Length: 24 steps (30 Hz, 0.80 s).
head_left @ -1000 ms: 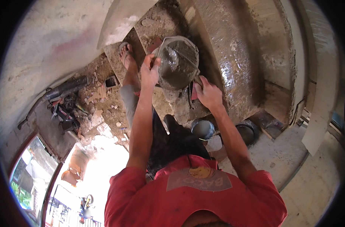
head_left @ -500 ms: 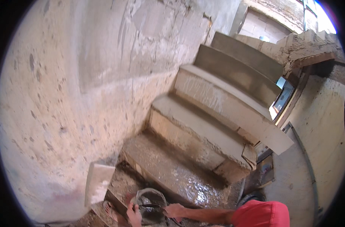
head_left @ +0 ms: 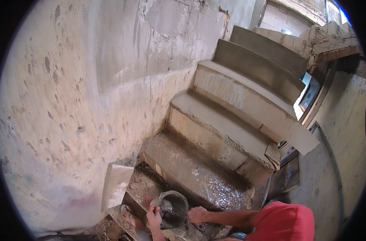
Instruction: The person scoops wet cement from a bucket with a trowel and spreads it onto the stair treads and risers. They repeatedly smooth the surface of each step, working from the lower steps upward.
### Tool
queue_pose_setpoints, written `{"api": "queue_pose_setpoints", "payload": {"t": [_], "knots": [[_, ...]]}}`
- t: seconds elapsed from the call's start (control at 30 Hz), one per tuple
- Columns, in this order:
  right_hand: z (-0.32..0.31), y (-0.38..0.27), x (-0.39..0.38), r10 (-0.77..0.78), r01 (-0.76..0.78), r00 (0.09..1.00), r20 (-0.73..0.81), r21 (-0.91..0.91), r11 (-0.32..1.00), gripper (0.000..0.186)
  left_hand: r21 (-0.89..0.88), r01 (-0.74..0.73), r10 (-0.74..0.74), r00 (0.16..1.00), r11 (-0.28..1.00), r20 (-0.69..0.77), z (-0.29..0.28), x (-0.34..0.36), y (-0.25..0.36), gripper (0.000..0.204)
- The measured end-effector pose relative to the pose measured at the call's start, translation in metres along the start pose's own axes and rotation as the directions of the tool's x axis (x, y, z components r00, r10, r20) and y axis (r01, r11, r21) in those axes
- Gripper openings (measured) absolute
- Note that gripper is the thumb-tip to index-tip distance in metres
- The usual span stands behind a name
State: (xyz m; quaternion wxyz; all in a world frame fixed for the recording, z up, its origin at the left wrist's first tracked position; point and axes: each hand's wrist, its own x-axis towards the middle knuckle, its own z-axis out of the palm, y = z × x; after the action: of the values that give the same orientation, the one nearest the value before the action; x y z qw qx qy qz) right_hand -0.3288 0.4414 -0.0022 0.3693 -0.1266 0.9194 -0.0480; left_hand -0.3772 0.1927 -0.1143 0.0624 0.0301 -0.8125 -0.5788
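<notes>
Gripping the rim of a grey mortar bucket [head_left: 173,209], the left hand [head_left: 154,219] has its fingers curled over the near-left edge. Right hand [head_left: 197,215] is closed against the bucket's right side; cannot tell whether it clamps the rim or just presses on it. Both forearms come in from the bottom edge, red shirt [head_left: 285,223] at lower right.

Bucket sits at the foot of a concrete staircase [head_left: 239,120], just in front of the lowest step [head_left: 191,164], whose tread is wet and glistening. Dark wet mix shows inside the bucket. Higher steps are dry, pale grey, curving up to the right.

A pale rectangular block [head_left: 115,184] leans against the rough plastered wall [head_left: 82,88] just left of the bucket. A foot in a sandal [head_left: 129,215] is near the left hand, on rubble.

A dark-framed window [head_left: 309,96] sits right of the stairs. No packages, labels or signs are legible from here.
</notes>
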Motion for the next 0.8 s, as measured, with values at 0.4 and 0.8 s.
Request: {"api": "queue_pose_setpoints", "payload": {"t": [0.4, 0.8], "knots": [[-0.011, -0.004, -0.003, 0.186, -0.208, 0.978, 0.095, 0.345, 0.915, 0.042, -0.138, 0.025, -0.018, 0.999, 0.990, 0.050, -0.002, -0.002, 0.003, 0.036], [0.030, 0.005, 0.043, 0.268, -0.223, 0.963, -0.036, 0.456, 0.861, 0.050, -0.100, 0.088, -0.073, 0.987, 0.991, 0.146, -0.003, 0.000, -0.002, 0.044]]}}
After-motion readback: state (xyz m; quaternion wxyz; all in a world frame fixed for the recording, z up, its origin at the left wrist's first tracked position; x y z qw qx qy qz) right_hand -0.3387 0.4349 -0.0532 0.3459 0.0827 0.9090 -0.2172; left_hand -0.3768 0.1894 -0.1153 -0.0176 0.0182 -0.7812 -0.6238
